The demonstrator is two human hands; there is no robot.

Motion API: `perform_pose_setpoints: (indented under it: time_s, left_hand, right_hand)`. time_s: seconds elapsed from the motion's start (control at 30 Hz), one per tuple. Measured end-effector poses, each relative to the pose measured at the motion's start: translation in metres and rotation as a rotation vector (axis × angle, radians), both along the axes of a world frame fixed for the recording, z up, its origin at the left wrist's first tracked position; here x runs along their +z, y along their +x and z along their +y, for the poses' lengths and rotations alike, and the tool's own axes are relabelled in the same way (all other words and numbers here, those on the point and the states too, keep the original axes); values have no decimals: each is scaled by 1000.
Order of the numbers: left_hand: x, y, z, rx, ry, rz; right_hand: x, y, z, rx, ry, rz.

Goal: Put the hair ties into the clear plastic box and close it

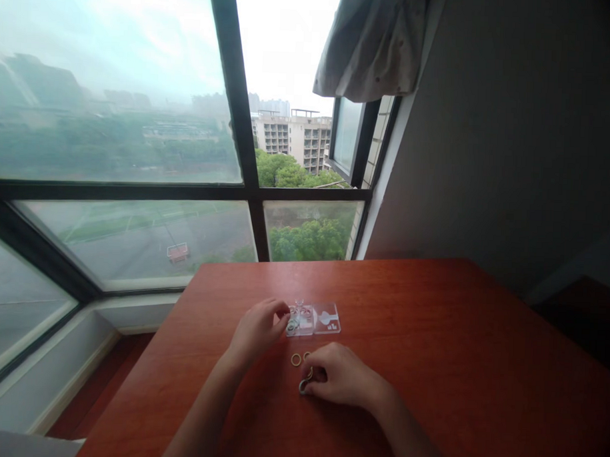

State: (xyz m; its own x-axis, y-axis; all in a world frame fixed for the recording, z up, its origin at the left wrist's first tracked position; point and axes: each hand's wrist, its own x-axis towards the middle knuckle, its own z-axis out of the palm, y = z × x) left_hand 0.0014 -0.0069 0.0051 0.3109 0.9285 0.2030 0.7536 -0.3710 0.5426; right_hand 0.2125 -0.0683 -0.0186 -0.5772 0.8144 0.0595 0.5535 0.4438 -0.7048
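A small clear plastic box (326, 318) lies open on the reddish wooden table (431, 339), with little rings and bits inside its left half. My left hand (259, 330) reaches to that left half, fingers pinched at the box's edge. My right hand (342, 376) rests on the table nearer to me, fingers curled around a small silver ring (303, 386). Two small gold rings (296, 359) lie on the table between my hands.
The table stands in a corner against a large window with dark frames (246, 193) and a grey wall (513, 142) on the right. A curtain (376, 44) hangs bunched at the top. The floor drops away at the table's left edge.
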Motion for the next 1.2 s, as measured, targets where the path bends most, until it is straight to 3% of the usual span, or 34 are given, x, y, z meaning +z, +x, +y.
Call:
perform_pose_setpoints:
  time_s: [0.5,0.9,1.2]
  left_hand:
    - [2,1,-1,-31,0,-6]
    - [7,14,-8,-245,-153,-171]
    - [5,25,-14,-315,-169,-207]
  right_hand:
    - [-5,3,11,-205,86,-3]
    - [-5,5,18,-415,169,207]
    - [-2,3,17,-445,187,287]
